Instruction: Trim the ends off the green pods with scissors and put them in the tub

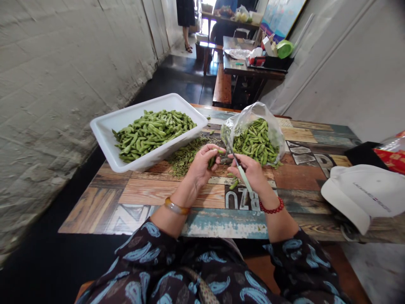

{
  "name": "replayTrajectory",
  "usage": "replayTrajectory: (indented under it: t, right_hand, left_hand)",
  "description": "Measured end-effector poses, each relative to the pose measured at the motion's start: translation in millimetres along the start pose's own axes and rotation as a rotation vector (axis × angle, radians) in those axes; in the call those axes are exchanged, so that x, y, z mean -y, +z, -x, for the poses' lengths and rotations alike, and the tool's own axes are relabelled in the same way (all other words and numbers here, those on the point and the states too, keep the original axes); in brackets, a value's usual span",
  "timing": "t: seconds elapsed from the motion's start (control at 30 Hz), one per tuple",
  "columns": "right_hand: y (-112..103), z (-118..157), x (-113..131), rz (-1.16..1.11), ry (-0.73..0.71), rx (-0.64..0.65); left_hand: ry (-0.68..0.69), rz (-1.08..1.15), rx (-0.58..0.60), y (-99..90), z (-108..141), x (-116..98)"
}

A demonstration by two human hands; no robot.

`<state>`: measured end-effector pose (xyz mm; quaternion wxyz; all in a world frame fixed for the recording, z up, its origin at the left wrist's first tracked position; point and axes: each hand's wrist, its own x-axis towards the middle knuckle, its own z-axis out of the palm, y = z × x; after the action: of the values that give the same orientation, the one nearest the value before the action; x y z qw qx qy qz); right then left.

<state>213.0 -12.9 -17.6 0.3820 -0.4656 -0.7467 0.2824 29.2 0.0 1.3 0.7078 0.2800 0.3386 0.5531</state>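
Observation:
Green pods are pinched in the fingers of my left hand (pixel 204 162), over the middle of the table. Close to its right, my right hand (pixel 249 169) is closed around scissors (pixel 243 175) with a pale green handle; their blades point up and left. A white tray (pixel 145 164) heaped with green pods (pixel 155 131) stands to the left. Behind my right hand, a clear plastic bag (pixel 278 135) lies open with more pods (pixel 257 141) inside. Green trimmings (pixel 181 162) are scattered between the tray and the bag. A few loose pods (pixel 234 184) lie below my hands.
The patterned wooden table (pixel 158 192) carries a white cap (pixel 357 190) at the right, near a red package (pixel 394 154). Beyond stand a bench (pixel 222 86) and another table (pixel 232 65) with a green bowl (pixel 285 49). Two people are in the background.

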Motion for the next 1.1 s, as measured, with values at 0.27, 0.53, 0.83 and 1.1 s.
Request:
replayTrajectory:
  t: [0.27, 0.53, 0.83, 1.1]
  right_hand:
    - [-22.3, -0.6, -7.1, -0.25, 0.163, -0.247]
    - [-19.3, -2.2, 7.0, -0.23, 0.156, -0.219]
    - [-17.4, -1.6, 2.6, -0.159, 0.11, -0.179]
    - [-17.0, -0.5, 4.1, -0.014, 0.018, -0.058]
  left_hand:
    - [-0.079, -0.221, 0.091, -7.0, -7.3, 13.9]
    - [0.336, -1.005, 0.264, -6.8, -7.4, 38.2]
    - [0.244, -0.854, 0.231, -4.0, -8.0, 33.5]
    - [0.032, -0.365, 0.147, 0.6, 0.9, 6.2]
